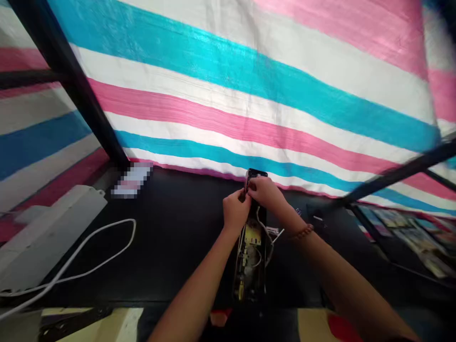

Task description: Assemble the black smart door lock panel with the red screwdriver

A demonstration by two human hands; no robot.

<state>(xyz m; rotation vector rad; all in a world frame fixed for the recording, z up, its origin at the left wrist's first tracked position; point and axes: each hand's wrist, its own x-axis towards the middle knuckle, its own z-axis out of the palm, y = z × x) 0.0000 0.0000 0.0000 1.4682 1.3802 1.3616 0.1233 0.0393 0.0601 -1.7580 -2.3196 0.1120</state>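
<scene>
One long pale box [59, 235] lies at 9 o'clock from the case, with a white cable [132, 232] looping on the black table [171, 237] just right of it. At 10 o'clock sits a blurred white and pink item [131, 180]. The left hand [236, 211] is at the case's 11 o'clock, its fingers narrow, drawn in at the far end. The open case [264, 278] stretches from 12 to 6 o'clock before the person, showing wires, a yellowish plate [252, 234] mid-length and a brass-coloured piece [241, 289] towards 6 o'clock. The right hand [267, 191] reaches over the case's 12 o'clock end, fingers also narrow, close beside the left's; whether either pinches a small part cannot be told. A beaded bracelet [304, 232] circles the right wrist. A striped sheet [221, 118] hangs at 12 o'clock.
</scene>
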